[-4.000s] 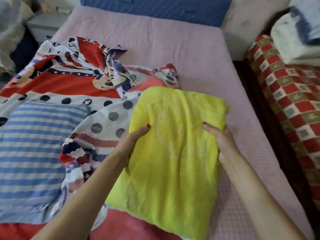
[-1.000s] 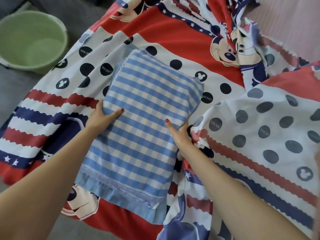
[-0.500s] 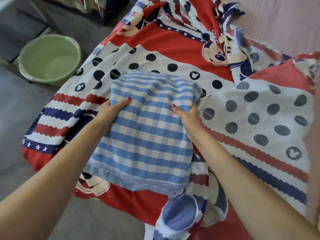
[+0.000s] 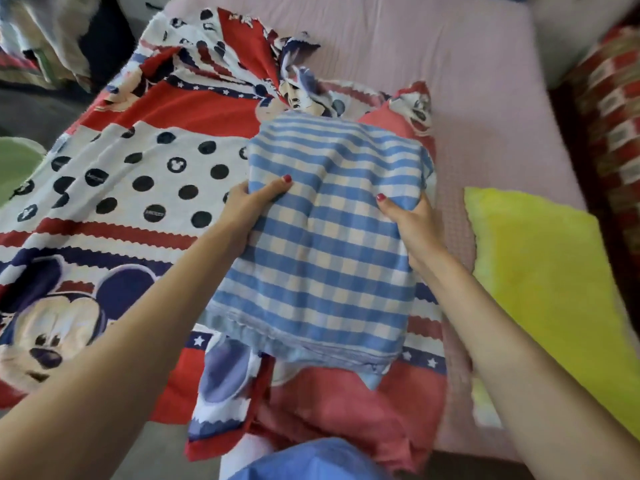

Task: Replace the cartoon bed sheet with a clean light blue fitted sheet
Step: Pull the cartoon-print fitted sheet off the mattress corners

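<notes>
- The pink mattress (image 4: 485,81) lies half bared.
- The crumpled cartoon bed sheet (image 4: 131,188) covers its left part.
- Above that sheet, my left hand (image 4: 242,202) and right hand (image 4: 412,216) each grip a side of the blue checked pillow (image 4: 329,244).
- A yellow pillow (image 4: 540,271) rests right of it.

A blue-and-white checked pillow (image 4: 325,244) is held over the rumpled cartoon bed sheet (image 4: 138,188). The left hand (image 4: 247,202) grips its left edge and the right hand (image 4: 408,213) grips its right edge, thumbs on top. A yellow pillow (image 4: 543,285) lies to the right on the pink mattress (image 4: 450,64). A green basin (image 4: 15,168) shows at the left edge.
</notes>
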